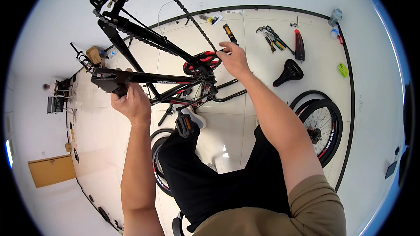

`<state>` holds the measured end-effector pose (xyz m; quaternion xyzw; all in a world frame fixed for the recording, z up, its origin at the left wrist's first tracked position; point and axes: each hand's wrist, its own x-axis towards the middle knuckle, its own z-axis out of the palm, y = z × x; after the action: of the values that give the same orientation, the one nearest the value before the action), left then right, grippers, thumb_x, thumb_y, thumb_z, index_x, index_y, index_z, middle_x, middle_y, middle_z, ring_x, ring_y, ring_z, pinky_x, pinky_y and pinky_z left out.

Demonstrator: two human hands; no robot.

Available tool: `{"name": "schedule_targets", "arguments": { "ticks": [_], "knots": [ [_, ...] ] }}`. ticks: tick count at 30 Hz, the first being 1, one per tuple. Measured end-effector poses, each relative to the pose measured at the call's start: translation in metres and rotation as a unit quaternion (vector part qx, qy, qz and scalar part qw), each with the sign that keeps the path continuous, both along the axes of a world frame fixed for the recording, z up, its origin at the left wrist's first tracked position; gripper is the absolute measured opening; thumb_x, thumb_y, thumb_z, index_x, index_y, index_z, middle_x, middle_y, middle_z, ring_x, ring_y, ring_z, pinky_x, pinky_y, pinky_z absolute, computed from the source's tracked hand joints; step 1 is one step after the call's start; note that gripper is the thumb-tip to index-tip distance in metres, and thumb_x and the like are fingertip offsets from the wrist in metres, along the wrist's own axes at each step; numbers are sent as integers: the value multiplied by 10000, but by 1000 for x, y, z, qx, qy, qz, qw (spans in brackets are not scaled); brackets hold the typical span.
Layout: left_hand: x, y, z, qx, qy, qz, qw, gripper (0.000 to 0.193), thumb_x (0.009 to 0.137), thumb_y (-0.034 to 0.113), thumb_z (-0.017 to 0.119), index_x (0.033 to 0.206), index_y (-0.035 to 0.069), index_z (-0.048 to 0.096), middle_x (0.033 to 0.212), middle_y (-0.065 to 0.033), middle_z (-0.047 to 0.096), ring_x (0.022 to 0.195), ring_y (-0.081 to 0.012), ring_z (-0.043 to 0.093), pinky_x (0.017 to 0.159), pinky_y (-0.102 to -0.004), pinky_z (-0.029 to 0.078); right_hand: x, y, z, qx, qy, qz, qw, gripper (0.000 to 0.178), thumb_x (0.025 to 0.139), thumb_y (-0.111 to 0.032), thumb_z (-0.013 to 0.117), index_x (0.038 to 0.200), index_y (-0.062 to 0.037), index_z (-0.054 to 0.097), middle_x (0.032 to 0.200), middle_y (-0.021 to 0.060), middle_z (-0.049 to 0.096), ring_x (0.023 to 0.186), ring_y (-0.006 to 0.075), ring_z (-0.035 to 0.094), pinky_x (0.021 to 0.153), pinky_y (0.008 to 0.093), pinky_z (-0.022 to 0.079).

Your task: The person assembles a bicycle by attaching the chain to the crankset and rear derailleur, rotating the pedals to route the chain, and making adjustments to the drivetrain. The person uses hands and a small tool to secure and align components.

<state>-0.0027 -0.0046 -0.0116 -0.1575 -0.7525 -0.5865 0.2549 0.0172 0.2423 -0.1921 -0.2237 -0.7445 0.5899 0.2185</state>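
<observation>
- At the far left, I see a tan door in the white wall.
- Next comes a small brown box by the wall.
- My left hand is wrapped tight around the bike frame, at its left end.
- The frame is up off the floor, tilted, in front of my knees.
- Below it, a wheel lies on the floor beside my left leg.
- A black pedal with orange bits hangs on the frame.
- The black chain runs from the top left down to the red ring.
- My right hand has its thumb and finger close together where chain and ring meet; I cannot tell if they pinch anything.
- Past that hand, a hammer lies with other tools.
- A black seat sits below them.
- Farthest right, two wheels overlap on the floor.
</observation>
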Motion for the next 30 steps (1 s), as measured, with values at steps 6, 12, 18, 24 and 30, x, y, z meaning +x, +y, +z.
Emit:
{"name": "schedule_targets", "arguments": {
  "ticks": [6, 12, 18, 24, 30],
  "knots": [
    [1, -1, -1, 22, 10, -18, 1000, 154, 951, -1, 551, 979, -101, 665, 640, 1, 553, 509, -35, 431, 453, -196, 314, -15, 6, -3, 2, -3, 77, 997, 300, 816, -249, 720, 1059, -72, 725, 1015, 153, 674, 929, 271, 641, 841, 369, 499],
    [-1, 0, -1, 16, 14, -13, 1000, 171, 956, 20, 570, 998, -116, 665, 629, -15, 565, 507, -42, 445, 448, -195, 326, -16, 14, -2, -43, 8, 61, 997, 194, 863, -155, 668, 996, -16, 691, 936, 140, 703, 857, 275, 664, 796, 370, 510],
    [-3, 0, 1, 12, 16, -18, 1000, 164, 956, 27, 582, 990, -111, 664, 637, -18, 577, 507, -42, 453, 444, -194, 330, -10, 27, -6, -18, -1, 28, 999, 164, 882, -141, 650, 983, -11, 646, 932, 157, 701, 896, 306, 675, 816, 387, 513],
    [-3, 1, 0, 27, 12, -8, 1000, 152, 956, 33, 592, 980, -97, 667, 641, -18, 586, 506, -38, 458, 440, -188, 339, -4, 24, -18, 43, -37, 53, 997, 181, 866, -129, 664, 988, 3, 645, 946, 169, 698, 896, 314, 673, 814, 387, 518],
    [-3, 1, 0, 19, 12, -16, 1000, 148, 954, 40, 604, 974, -89, 672, 633, -17, 583, 508, -38, 466, 436, -189, 345, -10, 27, -34, -38, -47, 57, 997, 188, 855, -107, 667, 1000, 12, 647, 956, 177, 695, 896, 301, 674, 816, 380, 523]
  ]
}}
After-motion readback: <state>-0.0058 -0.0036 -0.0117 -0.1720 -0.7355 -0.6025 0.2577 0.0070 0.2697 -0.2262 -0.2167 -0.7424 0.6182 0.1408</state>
